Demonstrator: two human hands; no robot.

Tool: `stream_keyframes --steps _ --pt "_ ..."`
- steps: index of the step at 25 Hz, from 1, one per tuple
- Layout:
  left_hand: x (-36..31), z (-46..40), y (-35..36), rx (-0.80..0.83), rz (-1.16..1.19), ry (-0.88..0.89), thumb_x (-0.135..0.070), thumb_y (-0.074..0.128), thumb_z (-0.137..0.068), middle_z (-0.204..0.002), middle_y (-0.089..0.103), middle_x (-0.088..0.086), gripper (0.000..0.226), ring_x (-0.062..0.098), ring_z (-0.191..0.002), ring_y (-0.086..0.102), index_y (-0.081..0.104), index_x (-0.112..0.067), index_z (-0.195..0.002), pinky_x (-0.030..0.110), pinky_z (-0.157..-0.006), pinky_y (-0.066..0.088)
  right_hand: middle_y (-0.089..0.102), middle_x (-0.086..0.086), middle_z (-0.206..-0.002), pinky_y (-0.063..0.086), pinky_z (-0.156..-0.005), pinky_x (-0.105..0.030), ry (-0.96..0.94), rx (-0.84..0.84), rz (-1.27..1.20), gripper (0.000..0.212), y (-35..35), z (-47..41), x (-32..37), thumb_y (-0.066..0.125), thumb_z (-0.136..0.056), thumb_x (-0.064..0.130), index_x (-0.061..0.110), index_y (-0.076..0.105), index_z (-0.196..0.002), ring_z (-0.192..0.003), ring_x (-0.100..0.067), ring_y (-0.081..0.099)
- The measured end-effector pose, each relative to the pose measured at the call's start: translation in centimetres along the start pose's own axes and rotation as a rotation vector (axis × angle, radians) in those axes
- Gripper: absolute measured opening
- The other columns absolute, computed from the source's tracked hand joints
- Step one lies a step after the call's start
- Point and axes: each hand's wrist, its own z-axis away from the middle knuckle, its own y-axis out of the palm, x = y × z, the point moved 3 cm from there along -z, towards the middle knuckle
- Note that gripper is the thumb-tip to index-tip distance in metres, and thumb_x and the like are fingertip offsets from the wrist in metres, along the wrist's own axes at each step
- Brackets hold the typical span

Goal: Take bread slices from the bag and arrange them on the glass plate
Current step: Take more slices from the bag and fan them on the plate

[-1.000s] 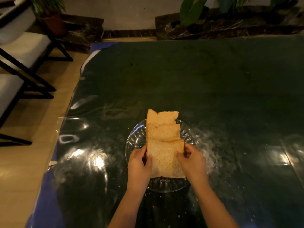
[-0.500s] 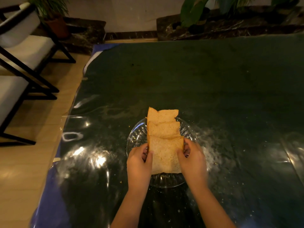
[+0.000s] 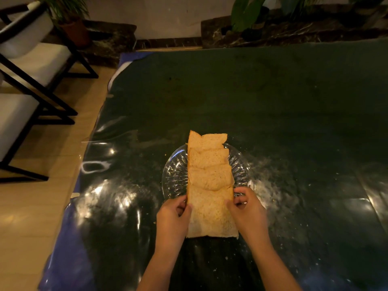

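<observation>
A row of several overlapping bread slices [image 3: 207,162] runs front to back across the clear glass plate [image 3: 175,175] in the middle of the table. The nearest slice [image 3: 211,215] is the largest and overhangs the plate's front rim. My left hand [image 3: 173,219] pinches its left edge and my right hand [image 3: 247,213] pinches its right edge. No bread bag is in view.
The table [image 3: 273,106] is covered in dark green cloth under glossy clear plastic, with crumbs scattered around the plate. Its left edge drops to a wooden floor, where white-cushioned chairs with black frames [image 3: 27,80] stand. Potted plants [image 3: 247,15] line the far wall.
The nearest slice has slid toward me, held at both edges, so more of the slice behind it shows. Both hands moved back with it.
</observation>
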Motion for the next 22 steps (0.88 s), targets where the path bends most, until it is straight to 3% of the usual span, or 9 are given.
stream_keyframes --steps 3,6,9,14,18,22 --pt "0.3 0.0 0.1 -0.008 -0.042 0.013 -0.011 0.066 -0.081 -0.089 0.067 0.001 0.025 0.007 -0.071 0.062 0.069 -0.020 -0.104 0.011 -0.063 0.042 0.062 0.010 -0.080 0.039 -0.054 -0.019 -0.050 -0.026 0.076 0.023 0.1 -0.1 0.0 0.068 -0.076 0.023 0.026 0.058 -0.097 -0.069 -0.006 0.058" --pt "0.0 -0.4 0.0 -0.047 -0.075 0.046 -0.013 0.067 -0.080 -0.098 0.063 0.002 0.029 0.006 -0.077 0.059 0.064 -0.015 -0.109 0.012 -0.068 0.042 0.065 0.000 -0.096 0.049 -0.065 -0.028 -0.131 -0.068 0.124 0.025 0.0 -0.3 0.2 0.067 -0.076 0.019 0.019 0.063 -0.101 -0.080 -0.014 0.060" --pt "-0.3 -1.1 0.2 0.001 -0.055 0.041 -0.011 0.064 -0.082 -0.095 0.065 -0.006 0.023 -0.007 -0.073 0.057 0.067 -0.016 -0.105 0.003 -0.062 0.039 0.070 -0.001 -0.101 0.054 -0.075 -0.035 -0.124 -0.048 0.134 0.027 0.1 -0.5 0.2 0.064 -0.078 0.016 0.019 0.065 -0.105 -0.087 -0.017 0.063" --pt "-0.1 -1.4 0.8 0.012 0.072 -0.031 -0.005 0.063 -0.082 -0.078 0.060 -0.025 0.025 -0.023 -0.063 0.056 0.069 -0.017 -0.104 -0.006 -0.057 0.039 0.072 0.001 -0.095 0.051 -0.068 -0.028 -0.068 -0.043 0.057 0.022 0.3 -1.2 0.0 0.063 -0.080 0.015 0.020 0.068 -0.101 -0.078 -0.010 0.061" --pt "0.3 -1.8 0.9 0.002 0.121 -0.067 -0.006 0.064 -0.082 -0.086 0.064 -0.018 0.026 -0.015 -0.065 0.058 0.068 -0.015 -0.106 -0.004 -0.058 0.042 0.071 0.005 -0.091 0.046 -0.062 -0.022 -0.055 -0.054 0.016 0.020 0.3 -1.6 -0.2 0.064 -0.080 0.015 0.020 0.069 -0.099 -0.075 -0.007 0.059" --pt "0.4 -2.0 0.9 0.032 0.144 -0.071 -0.005 0.064 -0.082 -0.080 0.063 -0.022 0.024 -0.013 -0.067 0.061 0.069 -0.015 -0.103 -0.001 -0.057 0.044 0.069 0.005 -0.089 0.041 -0.060 -0.012 -0.050 0.014 -0.016 0.021 0.2 -2.2 -0.4 0.065 -0.078 0.011 0.016 0.069 -0.098 -0.074 -0.006 0.060"
